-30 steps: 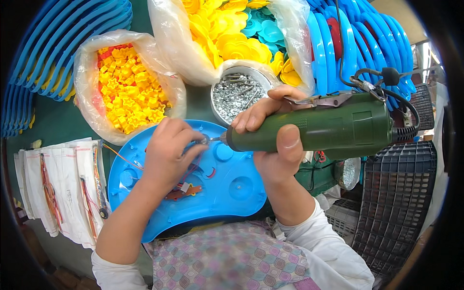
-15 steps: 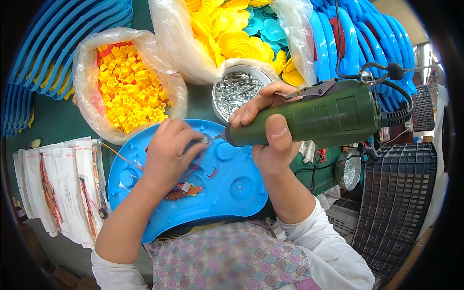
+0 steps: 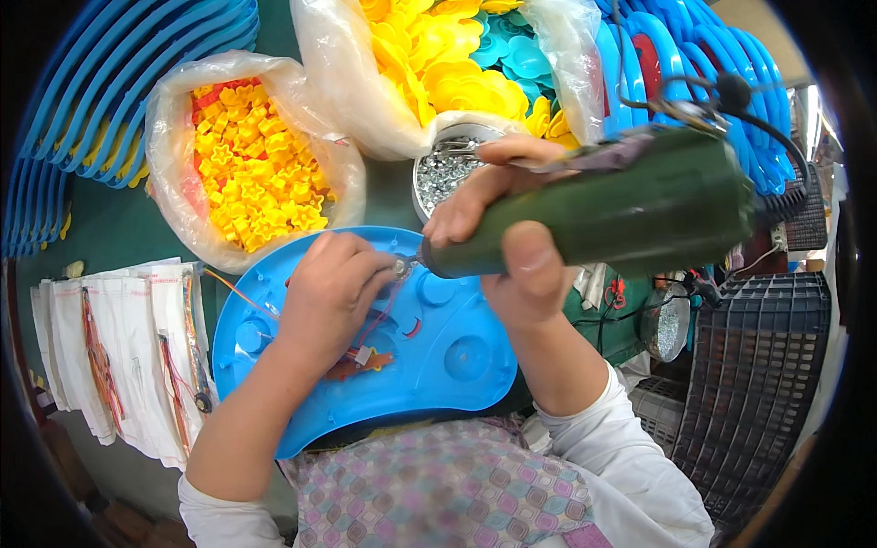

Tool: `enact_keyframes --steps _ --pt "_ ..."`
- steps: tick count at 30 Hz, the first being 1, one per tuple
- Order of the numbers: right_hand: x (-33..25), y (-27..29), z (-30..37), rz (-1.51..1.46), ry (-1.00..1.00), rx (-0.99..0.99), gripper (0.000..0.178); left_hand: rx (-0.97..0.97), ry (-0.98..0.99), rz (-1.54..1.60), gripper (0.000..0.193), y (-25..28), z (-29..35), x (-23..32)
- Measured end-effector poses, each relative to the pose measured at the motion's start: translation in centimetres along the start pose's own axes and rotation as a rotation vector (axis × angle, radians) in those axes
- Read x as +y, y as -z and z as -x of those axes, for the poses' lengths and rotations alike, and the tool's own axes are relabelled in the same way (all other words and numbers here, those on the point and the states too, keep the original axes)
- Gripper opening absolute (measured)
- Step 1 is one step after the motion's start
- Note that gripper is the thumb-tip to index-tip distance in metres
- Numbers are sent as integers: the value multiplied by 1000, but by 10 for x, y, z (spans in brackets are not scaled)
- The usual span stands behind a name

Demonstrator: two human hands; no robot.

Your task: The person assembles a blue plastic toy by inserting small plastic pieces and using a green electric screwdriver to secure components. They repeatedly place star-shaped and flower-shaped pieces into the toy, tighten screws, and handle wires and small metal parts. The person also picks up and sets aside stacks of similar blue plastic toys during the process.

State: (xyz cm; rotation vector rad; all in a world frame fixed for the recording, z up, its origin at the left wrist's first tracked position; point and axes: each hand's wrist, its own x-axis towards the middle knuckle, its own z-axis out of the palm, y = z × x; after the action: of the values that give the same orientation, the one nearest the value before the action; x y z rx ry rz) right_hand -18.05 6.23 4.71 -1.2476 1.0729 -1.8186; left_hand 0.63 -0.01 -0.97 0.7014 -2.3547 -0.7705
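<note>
both bare forearms [image 3: 247,420] angle inward from the bottom, left hand [image 3: 331,288] turned back-side up with its fingertips [image 3: 376,263] pinched together out front, while the right hand [image 3: 525,294] is basically in a full wraparound grip, thumb [image 3: 532,258] up on the near side and fingers [image 3: 459,216] curled over the far side

Since the earlier views, the green power screwdriver [image 3: 630,208] has tilted, cable end toward the worktop's far edge; right hand [image 3: 525,281] shifted slightly left.

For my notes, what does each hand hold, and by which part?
Right hand: green power tool, by its front half. Left hand: near small metallic piece; hold unclear.
</note>
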Motion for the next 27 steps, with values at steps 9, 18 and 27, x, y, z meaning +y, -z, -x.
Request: enact_keyframes --steps 9,18,27 --pt "-2 -18 4 -150 -13 -32 72 9 168 185 28 15 7 13" --pt "0 -20 8 -127 -22 -6 69 57 110 149 30 11 11 10" --pt "0 -18 10 -114 12 4 68 49 53 46 34 8 13 8"
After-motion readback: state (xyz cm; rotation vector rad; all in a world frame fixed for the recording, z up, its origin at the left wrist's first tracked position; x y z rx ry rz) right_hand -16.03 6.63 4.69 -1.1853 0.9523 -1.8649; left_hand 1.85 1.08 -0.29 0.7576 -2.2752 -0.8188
